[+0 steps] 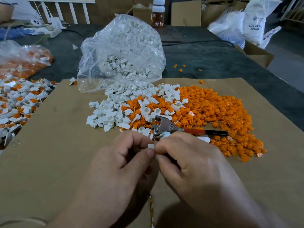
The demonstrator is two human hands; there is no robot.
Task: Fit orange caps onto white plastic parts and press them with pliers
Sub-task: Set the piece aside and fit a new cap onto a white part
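– Pliers [164, 126]: where do they lie?
– On the near edge of the heap, with the metal head just beyond the right hand [189, 158]. The red and black handle [207, 132] points right across the orange caps [222, 116]. I cannot tell whether that hand also grips the pliers, because its knuckles hide the spot.
– And the hands?
– They are close together over the cardboard sheet [57, 153], thumbs nearly touching. The left hand [130, 158] has its fingers curled and pinches a small white part [151, 146] between thumb and forefinger. The right hand's fingers are curled too, and its thumb and forefinger close on the same white part from the other side.
– Is there a cap on it?
– Too much is covered to say.
– The stock?
– Loose white parts [108, 114] lie left of the caps, and the two heaps mix where they meet. Behind them a clear bag [125, 46] spills more white pieces onto the sheet. At the left edge lies a pile of white pieces with orange in them [19, 102]. Behind it is a second bag [21, 60] with orange inside. A few stray caps [180, 69] sit on the dark table cover [213, 58].
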